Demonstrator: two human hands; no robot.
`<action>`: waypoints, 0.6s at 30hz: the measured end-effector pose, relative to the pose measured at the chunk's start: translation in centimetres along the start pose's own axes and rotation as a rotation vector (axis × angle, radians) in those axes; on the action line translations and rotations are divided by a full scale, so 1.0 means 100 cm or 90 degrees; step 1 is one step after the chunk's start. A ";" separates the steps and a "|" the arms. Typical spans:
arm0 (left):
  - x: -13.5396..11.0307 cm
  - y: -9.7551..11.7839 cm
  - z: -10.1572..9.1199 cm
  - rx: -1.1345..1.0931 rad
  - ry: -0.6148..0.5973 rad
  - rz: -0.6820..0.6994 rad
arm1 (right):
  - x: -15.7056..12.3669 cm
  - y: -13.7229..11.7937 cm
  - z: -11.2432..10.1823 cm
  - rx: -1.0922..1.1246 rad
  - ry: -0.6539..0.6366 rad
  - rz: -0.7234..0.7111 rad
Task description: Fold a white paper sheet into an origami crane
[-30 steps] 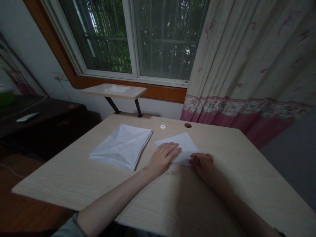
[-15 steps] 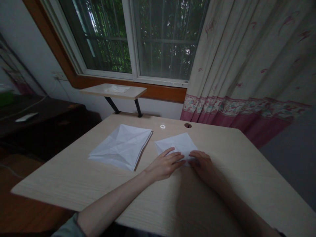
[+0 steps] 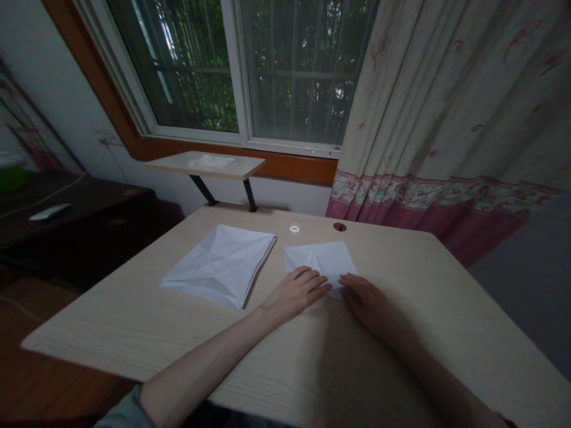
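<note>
A sheet of white paper (image 3: 332,255) with crease lines lies flat on the light wooden desk (image 3: 214,339), partly covered by both hands. My left hand (image 3: 303,288) rests on its near left part, palm down with the fingers stretched out. On its near right part lies my right hand (image 3: 363,294), fingers extended and bent a little, the fingertips touching the paper. The two hands are a short way apart. Beside them on the left lies a larger stack of creased white paper (image 3: 220,264).
At the desk's back left a raised shelf (image 3: 169,160) on black legs holds a folded white paper (image 3: 214,161). A round cable hole (image 3: 339,227) is near the back edge. A patterned curtain (image 3: 401,148) hangs behind, right of the window.
The paper under my hands has turned slightly, and its far corner has shifted right. My left hand has moved a little left and its fingers have drawn back slightly.
</note>
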State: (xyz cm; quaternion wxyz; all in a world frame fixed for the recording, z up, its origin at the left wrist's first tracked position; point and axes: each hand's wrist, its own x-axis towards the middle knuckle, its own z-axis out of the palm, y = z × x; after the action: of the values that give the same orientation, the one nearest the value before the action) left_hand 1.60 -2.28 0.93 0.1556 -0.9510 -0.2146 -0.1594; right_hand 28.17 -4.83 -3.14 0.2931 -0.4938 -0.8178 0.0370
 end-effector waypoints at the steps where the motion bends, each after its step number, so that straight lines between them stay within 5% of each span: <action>1: 0.000 0.000 -0.001 0.006 -0.008 -0.009 | 0.001 -0.001 -0.001 0.001 -0.005 -0.002; 18: -0.003 0.001 0.001 -0.016 -0.043 -0.105 | 0.001 -0.020 -0.013 -0.091 -0.040 -0.076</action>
State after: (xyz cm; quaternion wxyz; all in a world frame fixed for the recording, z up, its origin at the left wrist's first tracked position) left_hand 1.45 -2.46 0.70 0.1230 -0.9367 -0.2953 -0.1424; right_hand 27.23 -6.04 -1.27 0.2326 -0.4625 -0.8553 -0.0236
